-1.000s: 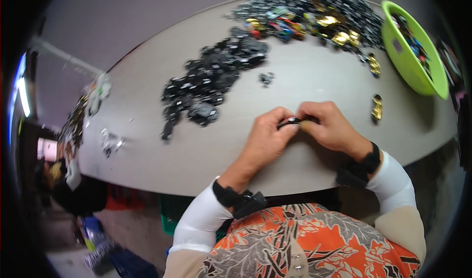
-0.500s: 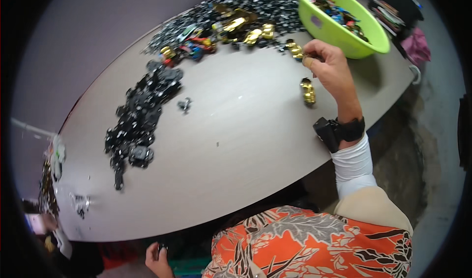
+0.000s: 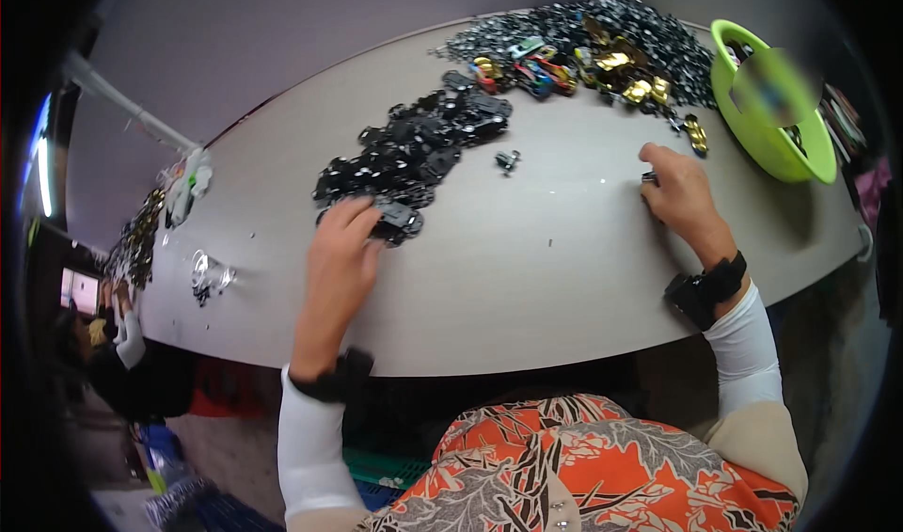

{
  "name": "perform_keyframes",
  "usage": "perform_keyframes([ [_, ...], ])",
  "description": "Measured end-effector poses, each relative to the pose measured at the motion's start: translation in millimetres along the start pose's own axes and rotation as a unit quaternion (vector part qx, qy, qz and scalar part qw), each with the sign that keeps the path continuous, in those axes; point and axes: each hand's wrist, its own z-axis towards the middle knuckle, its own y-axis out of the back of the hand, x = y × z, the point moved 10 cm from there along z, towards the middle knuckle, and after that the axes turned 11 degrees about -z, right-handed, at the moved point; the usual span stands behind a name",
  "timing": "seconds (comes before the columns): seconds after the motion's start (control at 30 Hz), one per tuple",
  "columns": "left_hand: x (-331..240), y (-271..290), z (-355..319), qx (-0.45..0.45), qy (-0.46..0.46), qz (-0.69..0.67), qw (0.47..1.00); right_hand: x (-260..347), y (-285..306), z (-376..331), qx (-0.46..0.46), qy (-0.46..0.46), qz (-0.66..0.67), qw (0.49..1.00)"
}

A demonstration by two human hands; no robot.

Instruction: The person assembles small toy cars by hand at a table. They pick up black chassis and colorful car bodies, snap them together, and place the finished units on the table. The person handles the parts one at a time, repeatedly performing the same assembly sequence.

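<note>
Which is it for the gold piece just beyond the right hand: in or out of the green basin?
Out: the gold piece lies on the table, a gap between it and the green basin.

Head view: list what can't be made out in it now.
All in the head view:
Dark piece at the right hand: mostly hidden by that hand.
Left hand: its own back hides whether it grips anything.
Green basin: a blurred patch covers much of its contents.
Far heap: parts too small to tell apart.

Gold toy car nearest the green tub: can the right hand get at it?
Probably yes: the gold toy car lies just beyond the right hand, with bare tabletop between them.
</note>
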Motion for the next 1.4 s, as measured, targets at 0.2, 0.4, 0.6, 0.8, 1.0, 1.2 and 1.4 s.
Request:
perform_keyframes([
  [0.2, 20, -44, 18, 0.128, 0.014, 0.113, 0.985, 77, -27, 25, -0.013, 0.087, -0.047, 0.995],
  [0.4, 16, -41, 21, 0.052, 0.025, 0.041, 0.998, 97, -13, 8, 0.083, 0.115, 0.161, 0.977],
  [0.6, 23, -41, 32, -0.016, 0.192, -0.325, 0.926, 79, -19, 8, 0.115, 0.120, 0.144, 0.975],
  [0.8, -15, -121, 37, 0.056, 0.319, -0.738, 0.592, 70, -20, 15, 0.119, 0.030, 0.289, 0.949],
  [1.0, -46, -149, 43, 0.104, 0.305, -0.792, 0.518, 78, -31, 12, 0.170, -0.115, 0.673, 0.710],
  [1.2, -47, -153, 39, 0.098, 0.297, -0.817, 0.484, 85, -23, 10, 0.115, -0.127, 0.679, 0.714],
  [1.4, -49, -153, 38, 0.088, 0.299, -0.820, 0.480, 88, -17, 5, 0.087, -0.098, 0.629, 0.766],
])
